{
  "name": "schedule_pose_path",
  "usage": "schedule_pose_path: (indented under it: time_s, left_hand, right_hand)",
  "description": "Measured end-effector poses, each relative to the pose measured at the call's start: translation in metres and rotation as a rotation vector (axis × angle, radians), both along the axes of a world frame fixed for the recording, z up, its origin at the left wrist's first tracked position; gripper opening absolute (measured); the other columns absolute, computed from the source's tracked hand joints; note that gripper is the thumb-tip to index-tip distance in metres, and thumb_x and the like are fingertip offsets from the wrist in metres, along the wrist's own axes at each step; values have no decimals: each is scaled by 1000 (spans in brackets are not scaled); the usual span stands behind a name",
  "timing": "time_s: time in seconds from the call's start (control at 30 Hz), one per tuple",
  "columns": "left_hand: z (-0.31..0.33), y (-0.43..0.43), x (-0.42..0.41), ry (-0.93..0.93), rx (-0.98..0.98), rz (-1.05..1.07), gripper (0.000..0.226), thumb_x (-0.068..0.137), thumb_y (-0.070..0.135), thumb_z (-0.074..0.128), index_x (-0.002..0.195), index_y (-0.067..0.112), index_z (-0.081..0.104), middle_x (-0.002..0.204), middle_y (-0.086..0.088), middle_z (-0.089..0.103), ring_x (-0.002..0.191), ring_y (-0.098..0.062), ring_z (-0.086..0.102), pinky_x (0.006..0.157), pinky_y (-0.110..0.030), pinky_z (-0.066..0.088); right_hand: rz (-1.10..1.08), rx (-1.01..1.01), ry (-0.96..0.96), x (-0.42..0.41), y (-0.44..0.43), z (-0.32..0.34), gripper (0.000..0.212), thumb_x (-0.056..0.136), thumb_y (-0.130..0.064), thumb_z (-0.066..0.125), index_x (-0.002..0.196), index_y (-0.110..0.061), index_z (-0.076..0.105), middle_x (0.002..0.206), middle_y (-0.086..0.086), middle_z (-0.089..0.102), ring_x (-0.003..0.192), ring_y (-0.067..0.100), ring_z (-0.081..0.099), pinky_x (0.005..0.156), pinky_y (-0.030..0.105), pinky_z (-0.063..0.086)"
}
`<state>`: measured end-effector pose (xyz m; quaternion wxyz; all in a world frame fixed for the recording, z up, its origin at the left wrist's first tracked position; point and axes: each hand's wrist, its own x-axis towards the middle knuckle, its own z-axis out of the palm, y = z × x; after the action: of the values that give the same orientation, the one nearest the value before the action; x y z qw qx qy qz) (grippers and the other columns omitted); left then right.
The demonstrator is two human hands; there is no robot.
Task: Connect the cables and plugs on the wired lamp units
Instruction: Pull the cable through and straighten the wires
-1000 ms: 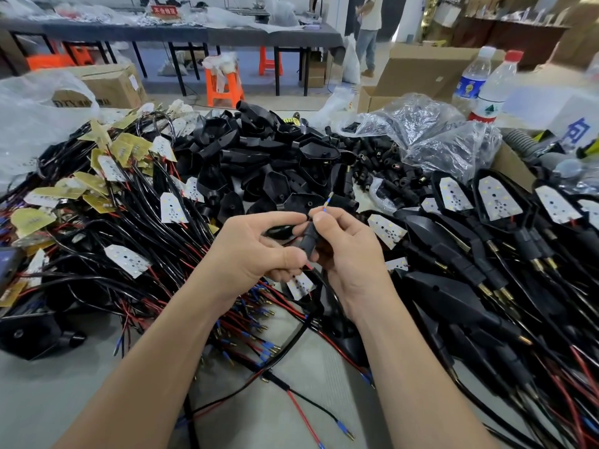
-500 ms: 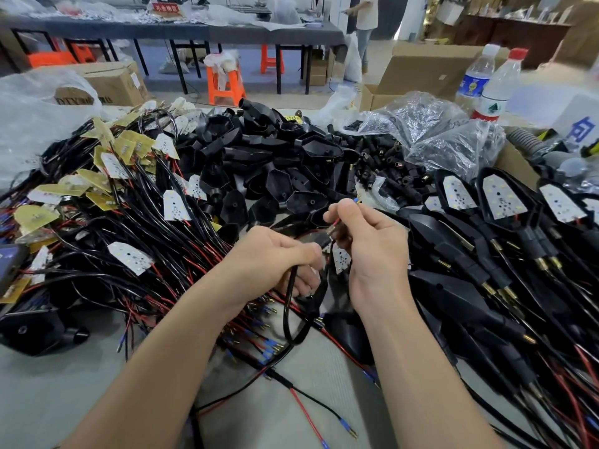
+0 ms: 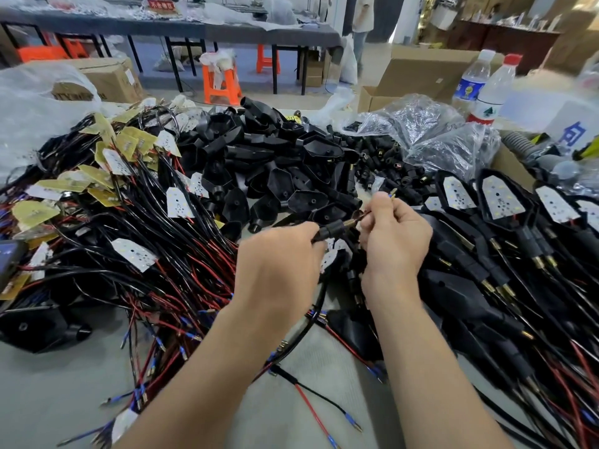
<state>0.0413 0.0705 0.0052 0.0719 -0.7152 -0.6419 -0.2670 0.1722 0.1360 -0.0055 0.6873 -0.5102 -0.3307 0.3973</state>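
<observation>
My left hand [image 3: 278, 264] grips a black plug sleeve [image 3: 332, 229] on a black cable [image 3: 311, 322] that hangs down between my forearms. My right hand [image 3: 393, 238] pinches thin wires that come out of the sleeve; a brass-tipped wire end [image 3: 393, 192] sticks up above its fingers. A white LED board [image 3: 329, 259] shows just below, between the two hands. Both hands hover over the middle of the table, close together.
A tangle of red and black wired LED boards [image 3: 129, 254] covers the left. Empty black lamp housings [image 3: 275, 170] are heaped behind. Assembled lamp units [image 3: 496, 202] lie in rows on the right. Plastic bags [image 3: 421, 124] and two water bottles [image 3: 486, 89] stand at the back right.
My hands have drawn slightly apart: the right hand pulled the wires up and right through the sleeve, while the left hand slid along the cable to the sleeve.
</observation>
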Motion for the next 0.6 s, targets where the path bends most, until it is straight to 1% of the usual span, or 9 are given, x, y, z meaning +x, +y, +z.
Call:
schedule_pose_path:
  time_s: [0.07, 0.13, 0.17, 0.23, 0.3, 0.37, 0.43, 0.5, 0.6]
  left_hand:
    - [-6, 4, 3, -123, -27, -36, 27, 101, 43, 62, 85, 24, 70, 57, 6, 54, 55, -16, 46, 49, -28, 27]
    - [-4, 12, -3, -321, -277, -109, 32, 98, 45, 64, 81, 20, 74, 54, 5, 56, 51, -13, 44, 52, -27, 31]
    - [-1, 16, -11, -503, -430, -190, 35, 97, 44, 66, 77, 17, 76, 55, 4, 62, 50, -12, 45, 55, -27, 35]
    - [11, 14, -25, -879, -733, -411, 37, 96, 41, 63, 75, 16, 78, 72, -6, 76, 67, -12, 65, 71, -25, 48]
    - [16, 9, -33, -1158, -889, -567, 39, 96, 38, 54, 75, 16, 78, 76, -13, 76, 88, -24, 75, 77, -25, 57]
    - [17, 8, -37, -1229, -870, -571, 42, 96, 37, 50, 69, 18, 75, 68, -9, 71, 87, -26, 75, 75, -23, 58]
    - [16, 11, -39, -1298, -781, -523, 41, 96, 38, 54, 62, 20, 71, 57, -3, 61, 78, -23, 71, 75, -26, 58]
    - [14, 14, -44, -1474, -734, -494, 44, 95, 39, 52, 59, 21, 68, 51, 1, 50, 68, -21, 64, 75, -28, 57]
    - [8, 16, -51, -1517, -720, -512, 44, 96, 36, 49, 60, 19, 67, 48, 1, 47, 70, -22, 64, 90, -37, 58]
  right_hand:
    - [82, 23, 177, 2, 0, 2, 35, 102, -16, 59, 68, -12, 63, 50, -3, 52, 40, 8, 40, 39, 19, 32]
    - [112, 40, 218, 1, -1, 3, 33, 104, -14, 57, 72, -11, 62, 51, -2, 52, 41, 9, 40, 39, 19, 31]
    - [113, 57, 242, 2, -1, 5, 32, 104, -14, 56, 73, -10, 61, 51, -3, 51, 42, 9, 40, 40, 19, 31]
    - [110, 105, 329, 8, 0, 11, 31, 105, -13, 54, 75, -11, 59, 51, -4, 50, 42, 9, 40, 41, 20, 31]
    - [121, 151, 415, 15, 3, 19, 31, 106, -12, 52, 75, -11, 59, 51, -5, 50, 41, 8, 41, 42, 20, 32]
    - [136, 170, 465, 18, 2, 22, 31, 106, -12, 52, 76, -11, 60, 52, -4, 51, 42, 8, 42, 42, 20, 33]
    - [152, 174, 489, 17, 1, 21, 30, 106, -13, 52, 78, -11, 61, 54, -3, 55, 43, 8, 45, 43, 20, 35]
    - [169, 192, 500, 17, -1, 22, 29, 106, -13, 52, 80, -10, 63, 56, -1, 58, 45, 10, 48, 44, 20, 38]
    - [174, 232, 522, 19, -1, 27, 28, 106, -13, 51, 82, -8, 64, 58, 0, 60, 47, 11, 51, 45, 21, 39]
